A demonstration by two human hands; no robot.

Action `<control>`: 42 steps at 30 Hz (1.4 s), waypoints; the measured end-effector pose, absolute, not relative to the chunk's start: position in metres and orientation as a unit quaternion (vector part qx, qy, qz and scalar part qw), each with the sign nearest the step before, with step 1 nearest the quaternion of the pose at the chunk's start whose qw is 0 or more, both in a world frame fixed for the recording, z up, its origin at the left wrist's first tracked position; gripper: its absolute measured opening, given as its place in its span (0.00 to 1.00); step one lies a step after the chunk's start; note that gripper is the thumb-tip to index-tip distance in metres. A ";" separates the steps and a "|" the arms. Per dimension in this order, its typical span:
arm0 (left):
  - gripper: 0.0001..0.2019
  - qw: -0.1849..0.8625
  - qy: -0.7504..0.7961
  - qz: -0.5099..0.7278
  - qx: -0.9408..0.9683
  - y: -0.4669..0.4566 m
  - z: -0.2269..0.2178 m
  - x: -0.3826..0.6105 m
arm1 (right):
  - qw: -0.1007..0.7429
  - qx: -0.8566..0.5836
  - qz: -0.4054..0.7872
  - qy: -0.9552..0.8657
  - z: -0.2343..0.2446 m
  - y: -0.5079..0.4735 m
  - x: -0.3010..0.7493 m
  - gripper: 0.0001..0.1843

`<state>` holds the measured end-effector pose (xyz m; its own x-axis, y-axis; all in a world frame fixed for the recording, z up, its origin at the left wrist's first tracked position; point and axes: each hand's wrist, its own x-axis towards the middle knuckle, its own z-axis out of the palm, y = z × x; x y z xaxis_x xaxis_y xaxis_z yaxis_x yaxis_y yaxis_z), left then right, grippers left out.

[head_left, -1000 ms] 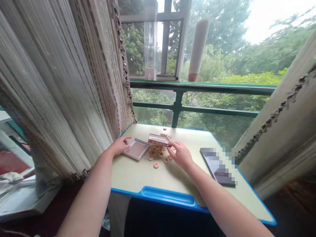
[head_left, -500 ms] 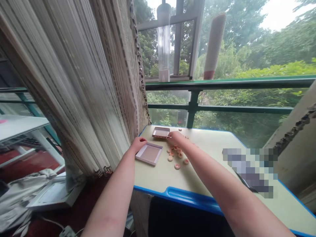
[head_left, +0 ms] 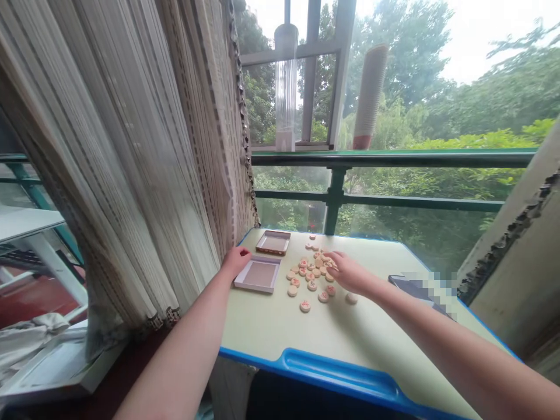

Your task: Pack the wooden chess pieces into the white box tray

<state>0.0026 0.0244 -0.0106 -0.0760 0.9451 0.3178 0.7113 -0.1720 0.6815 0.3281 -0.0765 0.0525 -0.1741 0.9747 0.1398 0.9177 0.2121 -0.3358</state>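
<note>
My left hand rests at the left corner of a shallow pink box tray, fingers curled against its edge. A second, darker box tray lies flat just behind it. Several round wooden chess pieces with red characters are scattered on the pale table. My right hand lies over the right side of the pieces, fingers bent down onto them; what they pinch is hidden.
A dark, partly blurred flat object lies at the table's right. A beaded curtain hangs at the left, touching the table edge. A green railing and window run behind. The table's blue front lip has a groove.
My right hand set the darker tray down at the back left, then drew back right onto the scattered pieces. The left hand stayed at the pink tray. The camera shifted.
</note>
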 end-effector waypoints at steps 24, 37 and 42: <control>0.18 -0.061 0.348 0.355 0.865 -0.063 0.032 0.174 | 0.155 -0.554 0.083 -0.814 0.031 -0.106 0.373 0.09; 0.15 -0.053 0.495 0.345 0.796 -0.032 0.035 0.139 | 0.096 -0.582 0.031 -0.807 0.035 -0.106 0.369 0.17; 0.15 -0.038 0.493 0.357 0.792 -0.033 0.034 0.142 | 0.091 -0.598 0.045 -0.795 0.034 -0.107 0.367 0.16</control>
<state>0.1422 -0.0333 0.0337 0.2588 0.7540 0.6037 0.8083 -0.5113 0.2921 0.3673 -0.1067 0.0342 -0.2689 0.9590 0.0900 0.9426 0.2812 -0.1799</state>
